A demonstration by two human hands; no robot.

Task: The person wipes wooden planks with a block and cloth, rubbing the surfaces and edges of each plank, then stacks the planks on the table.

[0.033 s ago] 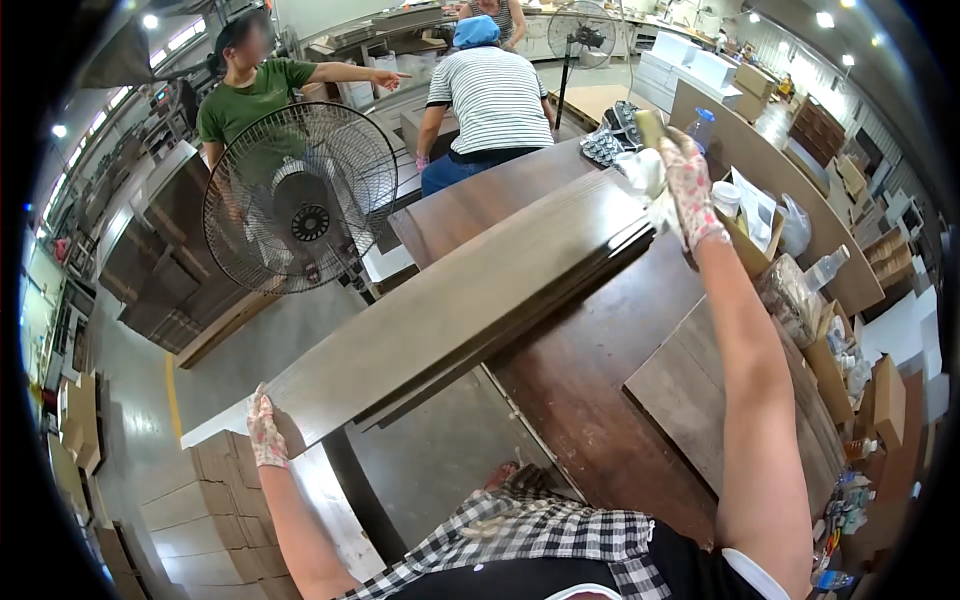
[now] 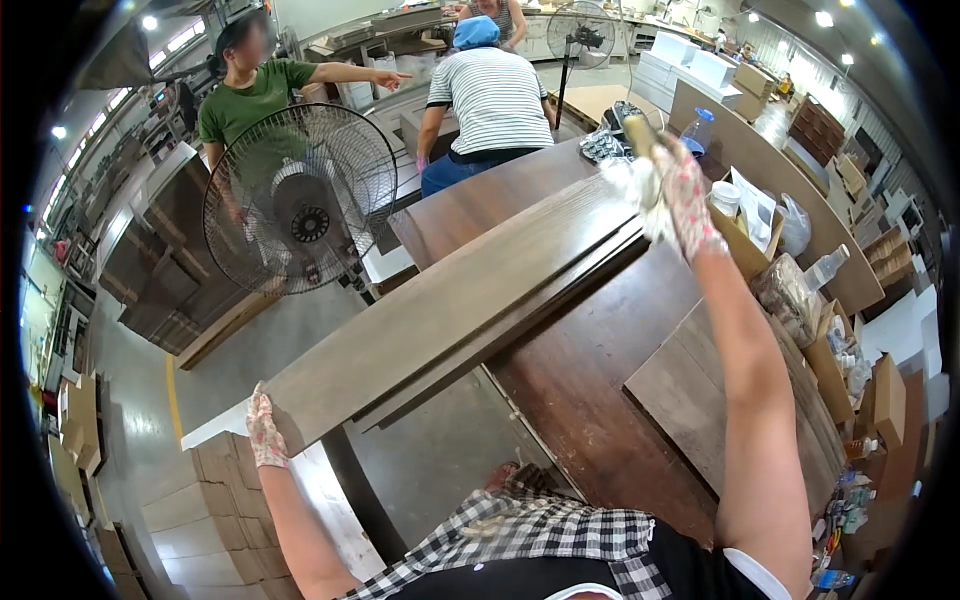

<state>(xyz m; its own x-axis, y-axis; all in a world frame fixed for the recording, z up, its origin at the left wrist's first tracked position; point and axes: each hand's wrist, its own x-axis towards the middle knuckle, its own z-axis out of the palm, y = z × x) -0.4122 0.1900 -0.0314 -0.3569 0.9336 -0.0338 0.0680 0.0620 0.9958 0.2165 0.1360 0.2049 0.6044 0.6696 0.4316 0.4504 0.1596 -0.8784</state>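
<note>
A long grey-brown wooden board (image 2: 450, 300) lies slantwise before me, with at least one more board under it. At its near left end my left hand (image 2: 266, 428), in a spotted glove, is closed on the edge. My right hand (image 2: 687, 200), gloved alike, reaches out to the far right end. It grips a crumpled white cloth (image 2: 648, 200), which touches the board's end. A tan, block-like piece (image 2: 640, 133) sticks up by the same fingers; its kind I cannot make out. The right fingertips are partly hidden.
Beneath the boards' right part stands a dark brown tabletop (image 2: 590, 400), with loose panels (image 2: 690, 390) on it. A large fan (image 2: 302, 200) stands beyond the boards, near two people. Stacked cartons (image 2: 215, 510) are at lower left. Boxes and bottles (image 2: 826, 268) line the right side.
My right hand has shifted slightly left and down with the cloth, which now covers more of the board's far corner. My left hand stays at its end.
</note>
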